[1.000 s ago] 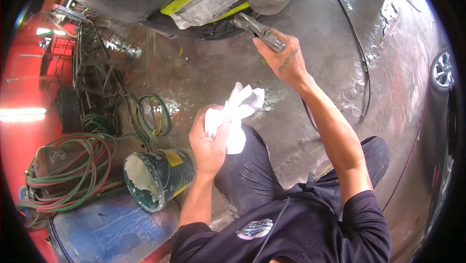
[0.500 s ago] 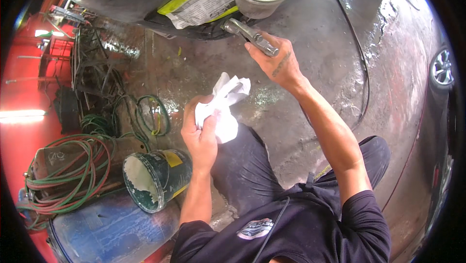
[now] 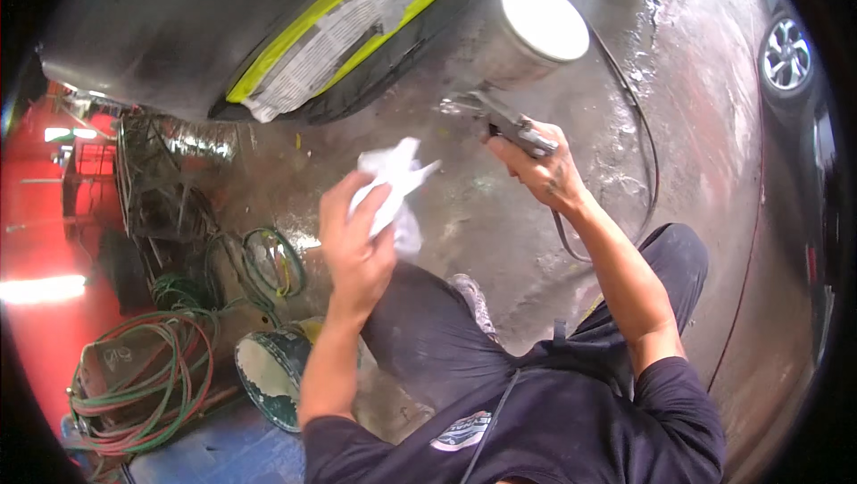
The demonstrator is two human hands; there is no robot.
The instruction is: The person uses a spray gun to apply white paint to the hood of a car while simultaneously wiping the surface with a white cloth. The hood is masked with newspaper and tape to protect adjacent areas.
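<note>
In my left hand (image 3: 353, 247) is a crumpled white cloth or paper wipe (image 3: 391, 185), pinched between thumb and fingers. My right hand (image 3: 552, 167), farther forward, is wrapped around the handle of a spray gun (image 3: 516, 129). On top of the gun sits a round cup (image 3: 536, 33) with a white lid, tilted slightly. A dark hose (image 3: 564, 238) hangs below the gun's grip. Ahead and left of the gun is a dark grey car panel (image 3: 170, 29), apart from it. A patch on it is masked with printed paper (image 3: 330, 46) edged in yellow-green tape.
At the left lie coiled red and green hoses (image 3: 183, 395), a tilted dark bucket (image 3: 284, 368) smeared with pale material, and a blue drum (image 3: 214, 453). Behind them stands a dark metal frame (image 3: 165, 185). A dark air hose (image 3: 654, 145) curves over the wet floor. A car wheel (image 3: 787, 54) is at far right.
The spray gun has swung right, away from the masked panel, still in my right hand. My left hand has shifted slightly left with the wipe. The view has also turned somewhat.
</note>
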